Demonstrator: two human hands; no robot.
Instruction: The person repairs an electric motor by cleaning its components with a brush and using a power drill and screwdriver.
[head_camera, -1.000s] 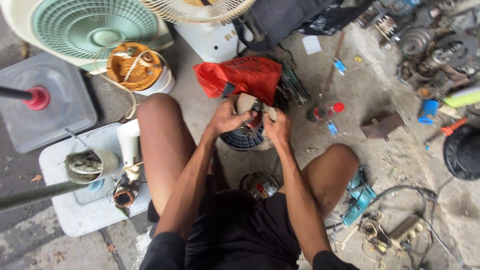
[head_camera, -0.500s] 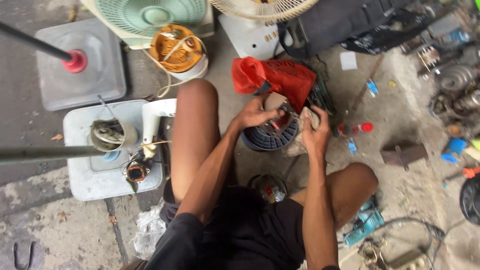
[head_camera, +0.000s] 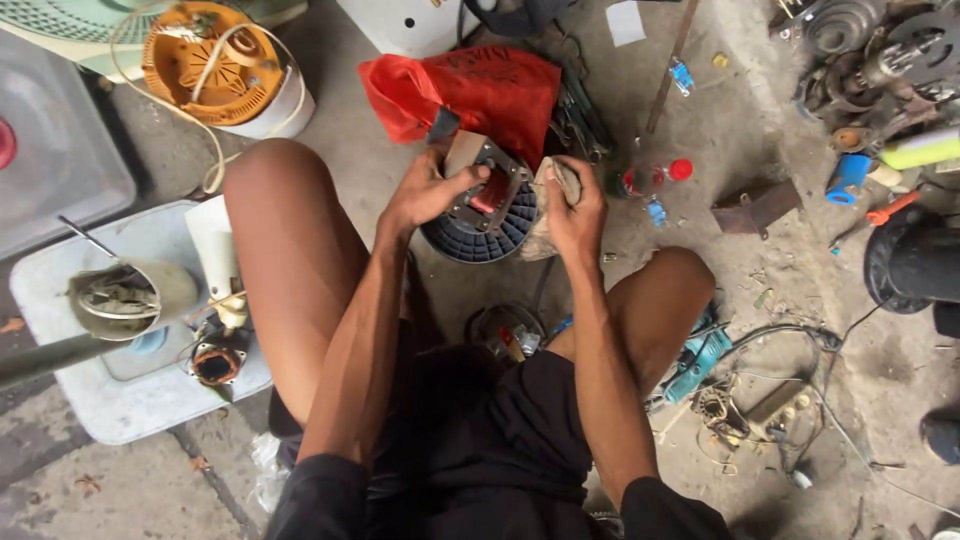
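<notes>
Concrete floor (head_camera: 400, 120), littered with parts, surrounds a seated person. At centre, between the knees, the left hand (head_camera: 425, 190) grips a motor (head_camera: 480, 205) by its plate, while the right hand (head_camera: 575, 205) is closed on a rag (head_camera: 545, 215) touching it. Red bag (head_camera: 480, 90) at twelve o'clock; bottle (head_camera: 655, 178) at three o'clock.

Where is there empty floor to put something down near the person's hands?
Bare concrete lies between the red bag and orange fan part, and right of the small red-capped bottle toward the rusty bracket. The far right is crowded with motor parts.
</notes>
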